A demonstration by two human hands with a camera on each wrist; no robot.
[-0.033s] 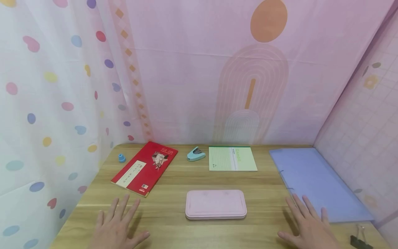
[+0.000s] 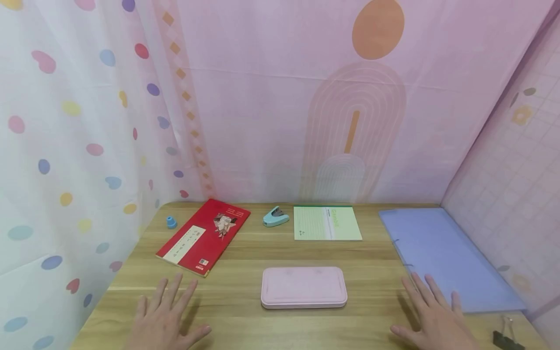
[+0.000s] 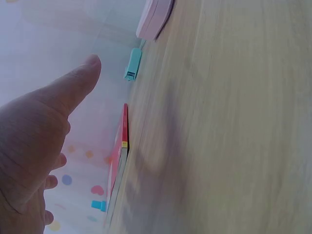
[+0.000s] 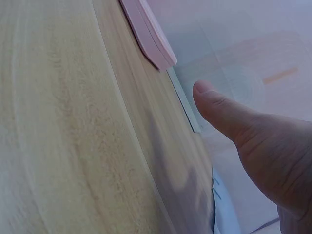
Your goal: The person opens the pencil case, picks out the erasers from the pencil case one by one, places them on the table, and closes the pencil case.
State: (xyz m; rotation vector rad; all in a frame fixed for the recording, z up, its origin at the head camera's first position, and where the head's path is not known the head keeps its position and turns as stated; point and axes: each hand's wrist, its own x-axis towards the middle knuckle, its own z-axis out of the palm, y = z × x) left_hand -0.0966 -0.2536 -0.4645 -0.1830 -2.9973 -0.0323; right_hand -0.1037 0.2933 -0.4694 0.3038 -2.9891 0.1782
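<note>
My left hand (image 2: 162,316) hovers over the front left of the wooden table, fingers spread, holding nothing; its shadow falls on the wood in the left wrist view. The red booklet (image 2: 203,238) lies just beyond it. Between the hands sits a closed pink pencil case (image 2: 304,287), touched by neither. My right hand (image 2: 437,316), also spread and holding nothing, is at the front right, near the lower left edge of the blue folder (image 2: 455,262). Its thumb (image 4: 219,107) shows in the right wrist view.
At the back lie a light blue stapler-like tool (image 2: 275,217) and a pale green notebook (image 2: 328,223). A small blue piece (image 2: 171,222) stands left of the booklet. A black binder clip (image 2: 507,335) is at the front right corner. Patterned curtains (image 2: 262,97) enclose the table.
</note>
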